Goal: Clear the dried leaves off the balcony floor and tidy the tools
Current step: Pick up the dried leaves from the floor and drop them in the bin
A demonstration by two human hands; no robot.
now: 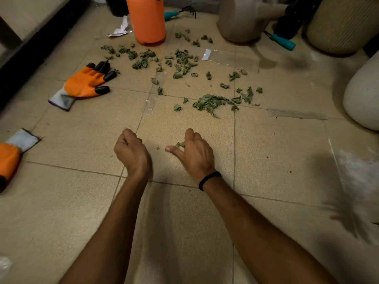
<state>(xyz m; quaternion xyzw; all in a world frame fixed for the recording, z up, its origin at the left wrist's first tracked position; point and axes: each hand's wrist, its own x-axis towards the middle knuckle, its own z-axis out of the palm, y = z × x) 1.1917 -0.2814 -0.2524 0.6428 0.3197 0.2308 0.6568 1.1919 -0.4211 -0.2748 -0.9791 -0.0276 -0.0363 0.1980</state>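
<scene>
the speckled tile floor [266,160] is carrying crinkled dried leaves [209,102] scattered far centre, a smooth orange cylindrical sprayer [147,21] beyond, a rubbery orange glove [86,83] left. nearer, the right hand [194,154] is curling round a few leaves; the left hand [131,150] is forming a fist.

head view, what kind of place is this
Likely a balcony or patio gardening corner: a tiled floor strewn with dried leaves, a big ribbed planter and an orange sprayer.
</scene>
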